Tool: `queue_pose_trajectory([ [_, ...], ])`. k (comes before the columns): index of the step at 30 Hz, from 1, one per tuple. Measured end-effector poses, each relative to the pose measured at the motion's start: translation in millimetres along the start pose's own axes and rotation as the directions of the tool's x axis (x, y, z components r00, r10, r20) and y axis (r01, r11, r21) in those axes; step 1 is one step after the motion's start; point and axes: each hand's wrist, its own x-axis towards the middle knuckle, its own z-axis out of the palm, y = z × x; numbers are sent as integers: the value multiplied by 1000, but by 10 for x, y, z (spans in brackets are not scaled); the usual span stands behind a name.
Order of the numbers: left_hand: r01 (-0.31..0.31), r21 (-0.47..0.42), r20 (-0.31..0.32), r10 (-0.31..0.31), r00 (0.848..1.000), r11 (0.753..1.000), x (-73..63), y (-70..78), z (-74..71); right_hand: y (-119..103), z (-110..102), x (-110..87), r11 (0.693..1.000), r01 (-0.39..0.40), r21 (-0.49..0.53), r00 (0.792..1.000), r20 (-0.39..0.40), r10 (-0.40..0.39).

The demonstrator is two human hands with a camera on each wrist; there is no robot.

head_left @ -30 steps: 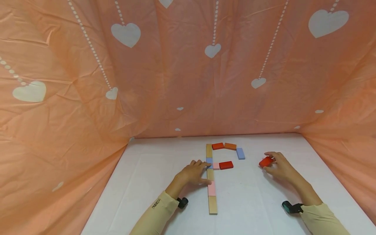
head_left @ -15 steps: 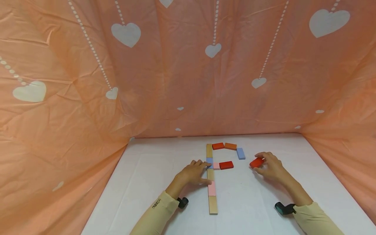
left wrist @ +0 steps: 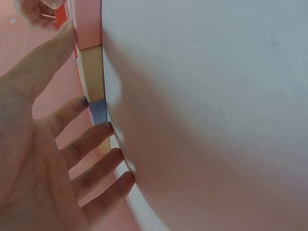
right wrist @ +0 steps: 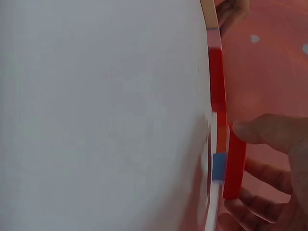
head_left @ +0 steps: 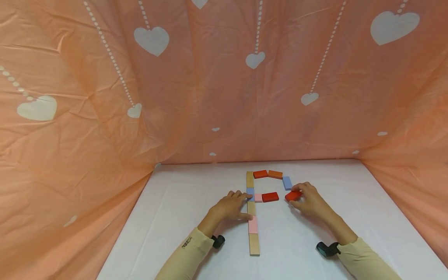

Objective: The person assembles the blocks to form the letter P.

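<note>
Flat blocks lie on a white table, laid end to end in a shape like a letter P. My left hand rests along the upright column, fingers spread, its index fingertip on a blue block and its thumb at a pink block. Between thumb and fingers, my right hand pinches a red block. In the right wrist view that red block is raised over the table. It is just right of another red block and below a light blue block.
A red block and an orange block form the top row. Wooden blocks, one of them at the near end, fill out the column. A peach curtain with white hearts hangs behind the white table.
My right hand has moved left with the red block, from the right side of the table to the gap beside the other red block. My left hand has stayed in place.
</note>
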Motion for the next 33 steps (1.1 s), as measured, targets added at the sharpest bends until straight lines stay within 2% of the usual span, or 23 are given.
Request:
queue_pose_trajectory([
  [19,-7,15,-7,8,1000,1000,1,15,3,-147,135,112,996,-84,-23,996,25,85],
  [28,-8,11,-10,8,1000,1000,11,18,5,-104,84,104,994,-105,-29,994,33,106],
  [33,-3,8,-8,3,1000,1000,20,9,16,-59,27,97,994,-113,7,993,36,113],
])
